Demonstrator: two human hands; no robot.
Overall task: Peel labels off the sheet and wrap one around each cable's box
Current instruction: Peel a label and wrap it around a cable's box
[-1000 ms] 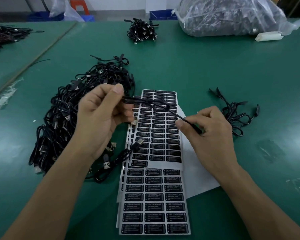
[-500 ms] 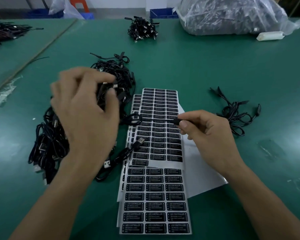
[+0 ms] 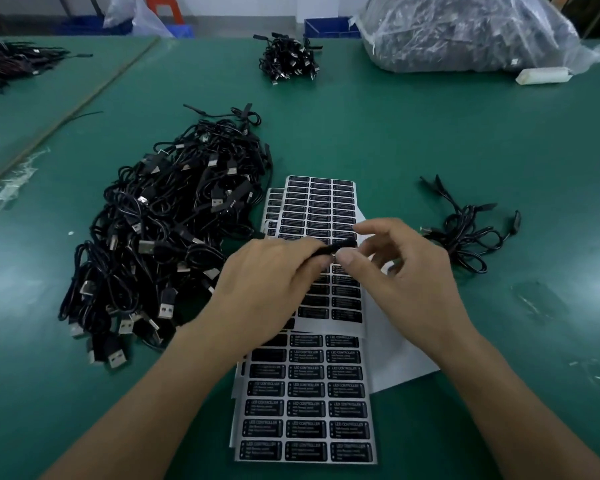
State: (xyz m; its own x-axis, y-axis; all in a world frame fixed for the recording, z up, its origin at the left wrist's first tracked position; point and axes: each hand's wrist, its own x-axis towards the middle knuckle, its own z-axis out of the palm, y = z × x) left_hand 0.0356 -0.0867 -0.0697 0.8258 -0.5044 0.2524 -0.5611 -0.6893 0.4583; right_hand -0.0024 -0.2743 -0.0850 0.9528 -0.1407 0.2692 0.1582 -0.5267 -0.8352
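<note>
Far-left corner of the surface: a heap of black cables (image 3: 11, 64), cut off by the frame edge. Single strands cannot be told apart.

Left half of the green table (image 3: 395, 133): large cable pile (image 3: 167, 230), tangled, with USB plugs showing along its near side. Boxes inside the pile are hard to pick out.

Far edge, centre: small bundle (image 3: 286, 60) of similar cables, well apart from the pile.

Centre: upper label sheet (image 3: 321, 206) overlaps lower label sheet (image 3: 305, 410). More sheets lie beneath, only their left edges showing. "LED CONTROLLER" is legible on the lower sheet; the smaller lines are not. Both hands hide the middle of the upper sheet. White backing paper (image 3: 395, 358) sticks out from under the sheets to the right.

Left hand (image 3: 267, 289): back toward the camera, fingers curled round the cable box (image 3: 343, 244); the fingertips are hidden, as is the rest of that cable. The box is slim and black and is held above the upper sheet, between the two hands, with only its right end visible.

Right hand (image 3: 409, 275): thumb and forefinger pinch that end; the other three fingers fan out, loosely bent. Whether a label sits on the box or between the fingertips cannot be told, because of blur.

Right: small cable group (image 3: 465, 237) on the surface, near the right hand. Clear film scraps (image 3: 537, 299) toward the right edge, faint.

Far-right corner: plastic bag (image 3: 465, 29) of dark cables, its top cut off; a white block (image 3: 541, 76) lies against it.
</note>
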